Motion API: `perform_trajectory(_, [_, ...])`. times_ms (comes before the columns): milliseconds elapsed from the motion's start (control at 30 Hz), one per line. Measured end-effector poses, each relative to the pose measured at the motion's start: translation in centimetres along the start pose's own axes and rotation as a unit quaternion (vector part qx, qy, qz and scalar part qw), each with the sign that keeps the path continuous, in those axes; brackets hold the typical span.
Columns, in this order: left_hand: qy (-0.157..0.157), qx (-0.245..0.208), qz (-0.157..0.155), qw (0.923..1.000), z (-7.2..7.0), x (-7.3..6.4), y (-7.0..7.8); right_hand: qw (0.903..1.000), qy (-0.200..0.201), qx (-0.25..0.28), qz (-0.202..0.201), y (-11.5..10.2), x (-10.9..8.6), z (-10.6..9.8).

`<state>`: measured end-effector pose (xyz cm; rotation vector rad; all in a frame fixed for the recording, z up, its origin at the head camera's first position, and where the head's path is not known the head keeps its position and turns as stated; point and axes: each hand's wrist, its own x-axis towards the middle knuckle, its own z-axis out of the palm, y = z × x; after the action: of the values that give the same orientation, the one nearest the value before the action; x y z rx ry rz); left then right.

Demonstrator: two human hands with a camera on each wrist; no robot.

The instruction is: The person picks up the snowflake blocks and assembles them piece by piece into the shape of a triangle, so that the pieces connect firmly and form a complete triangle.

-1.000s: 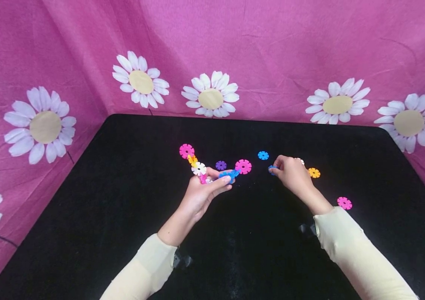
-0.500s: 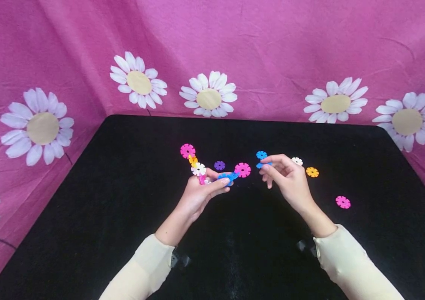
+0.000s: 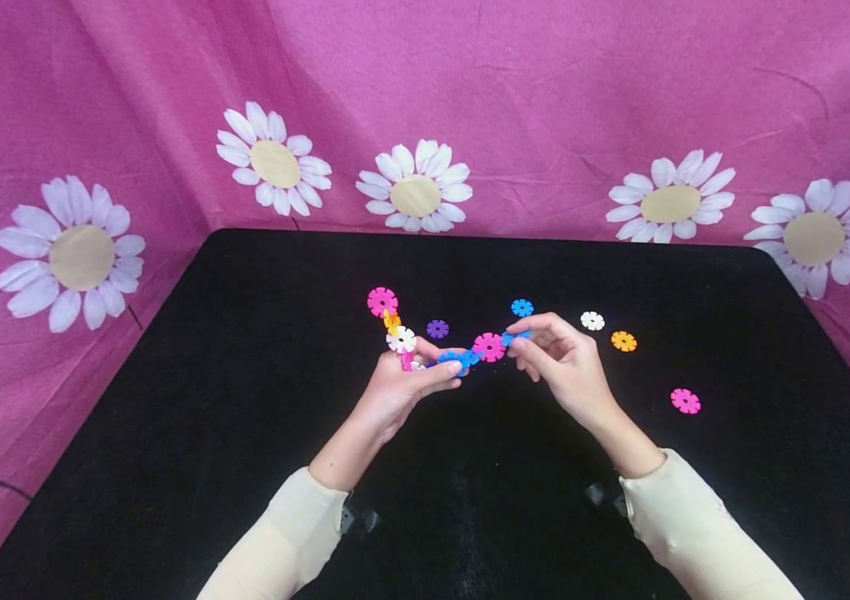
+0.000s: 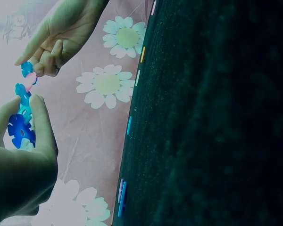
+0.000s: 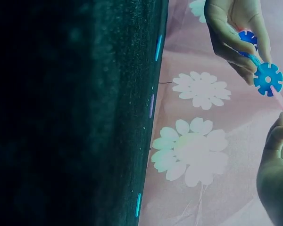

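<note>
My left hand (image 3: pixel 395 385) pinches a chain of slotted plastic discs at a blue disc (image 3: pixel 452 362), thumb on top. From there the chain bends up past a white disc (image 3: pixel 401 339) and an orange disc (image 3: pixel 391 322) to a pink disc (image 3: pixel 382 302). Its other end carries a second pink disc (image 3: pixel 488 347). Between thumb and fingers my right hand (image 3: pixel 571 360) pinches another blue disc (image 3: pixel 517 336), its edge right at that pink disc. In the right wrist view, a blue chain disc (image 5: pixel 268 79) faces the camera, with pink reaching toward my right fingertips. My left palm hides some chain pieces.
On the black table (image 3: pixel 245 433) lie loose discs: purple (image 3: pixel 437 329) behind the chain, blue (image 3: pixel 522 307) beyond my right hand, then white (image 3: pixel 592 321), orange (image 3: pixel 623 341) and pink (image 3: pixel 685 401) to the right. A pink flowered cloth (image 3: pixel 545 100) hangs behind the table.
My right hand has lifted the blue disc off the table and moved it left to the pink disc at the chain's end. The left hand keeps its grip, nearly still.
</note>
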<state>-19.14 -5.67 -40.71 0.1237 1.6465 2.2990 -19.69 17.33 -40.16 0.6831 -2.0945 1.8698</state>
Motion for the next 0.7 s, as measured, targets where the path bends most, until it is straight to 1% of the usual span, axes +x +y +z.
perform_trajectory(67, [-0.001, 0.013, 0.004, 0.9999, -0.02, 0.02, -0.02, 1.0, -0.004, -0.003, -0.003, -0.02, -0.02, 0.06])
perform_trajectory(167, [0.0, 0.05, 0.02, 0.9986, -0.04, 0.06, -0.1, 0.9999, -0.014, -0.007, -0.003, -0.15, -0.12, 0.1])
perform_trajectory(233, [0.003, 0.075, 0.032, 0.9967, -0.02, 0.08, -0.13, 0.9996, -0.02, -0.018, -0.005, -0.27, -0.19, 0.11])
perform_trajectory(300, [0.007, 0.089, 0.04, 0.9952, 0.03, 0.08, -0.14, 0.999, -0.024, -0.037, -0.01, -0.36, -0.24, 0.1])
perform_trajectory(467, [0.002, 0.088, 0.047, 0.995, 0.06, 0.1, -0.17, 0.9969, -0.02, -0.074, -0.018, -0.43, -0.28, 0.03])
perform_trajectory(600, [-0.009, 0.081, 0.05, 0.9954, 0.0, 0.07, -0.2, 0.9963, -0.02, -0.082, -0.018, -0.31, -0.28, -0.02])
perform_trajectory(700, [-0.016, 0.077, 0.054, 0.9954, 0.0, 0.02, -0.19, 0.9957, -0.019, -0.085, -0.03, -0.22, -0.21, 0.01])
